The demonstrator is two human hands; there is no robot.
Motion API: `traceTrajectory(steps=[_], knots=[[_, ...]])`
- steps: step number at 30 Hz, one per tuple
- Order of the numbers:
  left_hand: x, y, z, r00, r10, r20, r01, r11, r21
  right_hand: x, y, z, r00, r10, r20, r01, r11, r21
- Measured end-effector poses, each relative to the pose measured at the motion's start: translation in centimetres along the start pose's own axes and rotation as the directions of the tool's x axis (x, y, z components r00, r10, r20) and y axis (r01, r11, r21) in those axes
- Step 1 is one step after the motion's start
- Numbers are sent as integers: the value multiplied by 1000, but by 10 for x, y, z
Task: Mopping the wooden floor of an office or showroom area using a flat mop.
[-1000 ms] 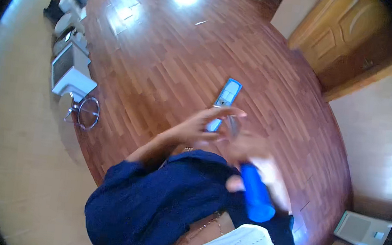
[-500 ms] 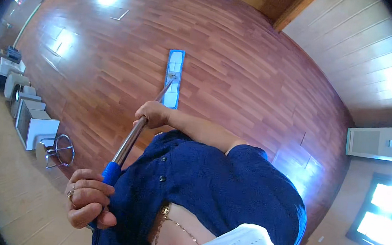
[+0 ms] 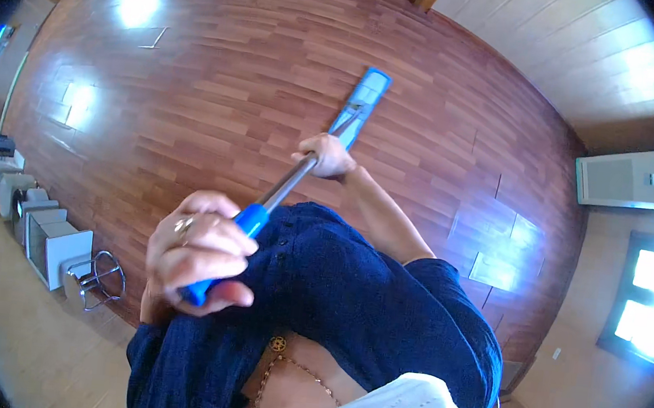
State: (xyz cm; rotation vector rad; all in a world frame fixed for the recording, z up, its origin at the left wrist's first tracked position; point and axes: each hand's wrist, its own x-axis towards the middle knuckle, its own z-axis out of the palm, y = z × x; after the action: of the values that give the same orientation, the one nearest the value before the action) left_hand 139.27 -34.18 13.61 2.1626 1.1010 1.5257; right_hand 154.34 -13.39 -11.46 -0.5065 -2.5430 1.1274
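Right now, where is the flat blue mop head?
In the head view, the flat blue mop head lies on the reddish wooden floor, upper centre, just beyond the right hand gripping the metal pole.

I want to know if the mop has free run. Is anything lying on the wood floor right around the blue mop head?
Nothing visible does. The mop head lies flat on bare wood floor. The white boxes and the chrome stool stand far off at the left wall. Both hands, left and right, grip the mop handle.
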Motion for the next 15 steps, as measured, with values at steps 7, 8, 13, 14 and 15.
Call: traceTrajectory(steps=[7, 8, 13, 14, 15], knots=[[42, -71, 60, 958, -52, 283, 134, 950, -281, -83, 79, -67, 934, 242, -263, -283, 950, -131], [46, -82, 71, 959, -40, 282, 131, 941, -311, -91, 90, -74, 917, 288, -275, -344, 920, -186], [47, -131, 102, 946, -14, 323, 177, 859, -480, -136, 119, -86, 857, 387, -340, -449, 885, -125], [48, -141, 104, 937, 8, 349, 182, 842, -508, -144, 126, -80, 851, 329, -409, -444, 867, -227], [50, -152, 103, 927, 30, 375, 189, 825, -533, -149, 130, -76, 833, 263, -486, -389, 903, -179]])
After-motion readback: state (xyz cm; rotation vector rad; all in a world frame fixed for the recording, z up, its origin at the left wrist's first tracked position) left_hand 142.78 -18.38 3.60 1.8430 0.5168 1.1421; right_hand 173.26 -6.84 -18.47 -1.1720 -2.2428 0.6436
